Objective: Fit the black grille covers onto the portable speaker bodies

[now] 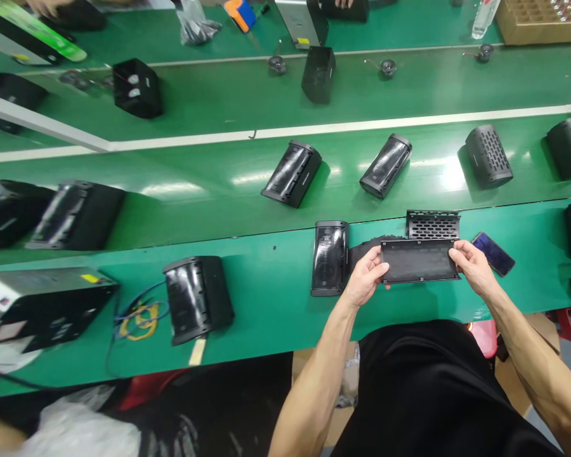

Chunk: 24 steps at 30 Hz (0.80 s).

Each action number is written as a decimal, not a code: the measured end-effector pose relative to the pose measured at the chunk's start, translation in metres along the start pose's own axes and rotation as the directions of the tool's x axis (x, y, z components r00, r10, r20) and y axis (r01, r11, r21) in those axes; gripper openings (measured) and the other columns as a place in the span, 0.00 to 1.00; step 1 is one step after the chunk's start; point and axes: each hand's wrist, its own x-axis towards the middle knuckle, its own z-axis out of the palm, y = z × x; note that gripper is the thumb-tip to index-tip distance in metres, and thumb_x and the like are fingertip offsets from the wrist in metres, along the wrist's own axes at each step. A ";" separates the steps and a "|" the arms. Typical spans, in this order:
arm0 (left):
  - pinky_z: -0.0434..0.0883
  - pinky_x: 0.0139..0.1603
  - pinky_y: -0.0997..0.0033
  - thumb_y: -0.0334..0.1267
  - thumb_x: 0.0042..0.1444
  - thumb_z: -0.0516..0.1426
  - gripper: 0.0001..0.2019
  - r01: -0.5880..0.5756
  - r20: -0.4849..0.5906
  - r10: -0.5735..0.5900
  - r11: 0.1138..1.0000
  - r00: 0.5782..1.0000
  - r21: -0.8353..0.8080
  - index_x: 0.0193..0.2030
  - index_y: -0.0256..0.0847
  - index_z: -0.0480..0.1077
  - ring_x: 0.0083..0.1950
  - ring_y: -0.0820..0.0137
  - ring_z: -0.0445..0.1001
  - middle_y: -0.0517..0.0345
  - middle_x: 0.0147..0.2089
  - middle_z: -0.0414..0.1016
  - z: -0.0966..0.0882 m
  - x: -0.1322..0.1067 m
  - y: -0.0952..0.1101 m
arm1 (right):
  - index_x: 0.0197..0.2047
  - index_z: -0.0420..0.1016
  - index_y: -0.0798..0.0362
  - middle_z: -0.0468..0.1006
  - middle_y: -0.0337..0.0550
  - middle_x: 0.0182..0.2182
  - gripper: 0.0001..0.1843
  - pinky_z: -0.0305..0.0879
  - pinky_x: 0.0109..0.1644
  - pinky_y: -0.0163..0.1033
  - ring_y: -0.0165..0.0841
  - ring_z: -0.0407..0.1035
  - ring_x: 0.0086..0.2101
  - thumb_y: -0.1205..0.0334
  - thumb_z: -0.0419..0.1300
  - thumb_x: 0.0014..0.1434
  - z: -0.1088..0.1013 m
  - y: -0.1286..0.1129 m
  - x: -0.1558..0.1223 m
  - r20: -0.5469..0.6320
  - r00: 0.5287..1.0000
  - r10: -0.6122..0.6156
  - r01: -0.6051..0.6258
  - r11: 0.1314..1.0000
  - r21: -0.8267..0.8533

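Observation:
Both my hands hold a flat black rectangular speaker panel (420, 261) level above the near edge of the green bench. At its left end, my left hand (365, 277) pinches it between thumb and fingers. The opposite end is gripped the same way by my right hand (474, 266). Just behind the panel lies a black slotted speaker grille (433, 225). To the left of my left hand stands a speaker housing (330, 259) with a glossy front. A dark piece (364, 246) beside it is partly hidden by my hand and the panel.
A phone (493, 252) lies right of my right hand. Several speakers, among them one glossy unit (385, 166) and one slotted unit (488, 157), rest on the green strip behind. Leftward are another speaker (198, 298), coiled cables (140, 320) and a metal-cased device (47, 304).

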 end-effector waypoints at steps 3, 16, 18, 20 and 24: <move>0.69 0.19 0.76 0.49 0.50 0.75 0.32 0.003 -0.007 -0.003 1.000 1.000 -0.003 0.58 0.40 0.73 0.26 0.74 0.71 0.61 0.36 0.75 0.002 0.000 0.000 | 0.39 0.71 0.48 0.67 0.28 0.22 0.28 0.55 0.24 0.34 0.26 0.58 0.21 0.35 0.74 0.53 0.000 0.001 0.001 0.000 1.000 0.004 -0.004 1.000 -0.004; 0.69 0.20 0.74 0.48 0.49 0.74 0.32 0.016 -0.043 -0.015 0.999 0.999 0.030 0.59 0.40 0.73 0.26 0.73 0.72 0.54 0.41 0.81 -0.001 -0.002 -0.001 | 0.39 0.69 0.47 0.67 0.30 0.24 0.26 0.59 0.26 0.34 0.28 0.59 0.23 0.39 0.74 0.51 0.002 -0.011 0.000 0.030 0.999 0.012 -0.011 0.999 -0.037; 0.69 0.20 0.74 0.48 0.49 0.74 0.32 0.017 -0.043 -0.016 0.999 0.999 0.032 0.59 0.40 0.73 0.26 0.73 0.72 0.54 0.41 0.81 -0.002 -0.002 -0.001 | 0.39 0.69 0.47 0.68 0.30 0.24 0.26 0.59 0.26 0.34 0.28 0.59 0.23 0.39 0.74 0.51 0.003 -0.013 -0.001 0.031 0.999 0.008 -0.007 0.999 -0.043; 0.69 0.20 0.74 0.49 0.49 0.74 0.33 0.020 -0.045 -0.018 0.999 0.999 0.034 0.59 0.40 0.73 0.26 0.73 0.72 0.54 0.40 0.81 -0.002 -0.002 -0.001 | 0.39 0.69 0.47 0.68 0.31 0.25 0.26 0.60 0.26 0.34 0.28 0.60 0.23 0.39 0.74 0.51 0.003 -0.013 -0.002 0.037 0.999 0.006 -0.005 0.999 -0.039; 0.69 0.19 0.74 0.49 0.49 0.75 0.33 0.017 -0.059 -0.015 0.999 0.998 0.028 0.59 0.40 0.73 0.26 0.72 0.72 0.55 0.41 0.81 0.000 -0.003 0.000 | 0.40 0.70 0.47 0.70 0.31 0.27 0.26 0.61 0.26 0.34 0.28 0.61 0.24 0.39 0.74 0.52 0.003 -0.013 -0.003 0.044 0.999 0.008 -0.007 1.000 -0.017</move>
